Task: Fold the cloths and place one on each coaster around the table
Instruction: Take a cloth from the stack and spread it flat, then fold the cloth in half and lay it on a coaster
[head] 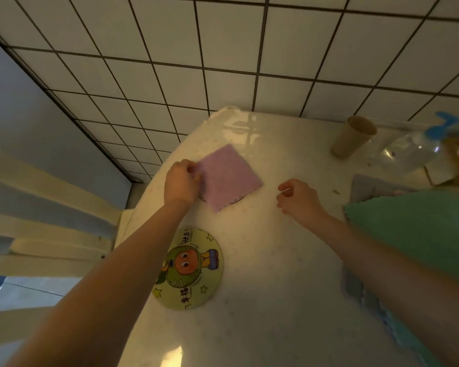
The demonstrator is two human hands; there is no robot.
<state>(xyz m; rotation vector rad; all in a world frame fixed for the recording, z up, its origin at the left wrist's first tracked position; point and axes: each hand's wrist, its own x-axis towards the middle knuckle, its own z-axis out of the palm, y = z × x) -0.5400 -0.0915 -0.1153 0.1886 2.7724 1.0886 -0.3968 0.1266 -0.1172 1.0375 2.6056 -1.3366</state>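
Dim warm light, glare on table [249,128], soft blur, wide-angle edge distortion

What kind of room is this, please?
Probably a home kitchen or dining corner. A pale table stands against a tiled wall, with a chair beside it, and it holds a cartoon coaster, a paper cup and a folded purple cloth.

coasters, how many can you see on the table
2: the cartoon coaster lies bare near the left forearm; another coaster peeks from under the folded purple cloth. More may be hidden off-frame.
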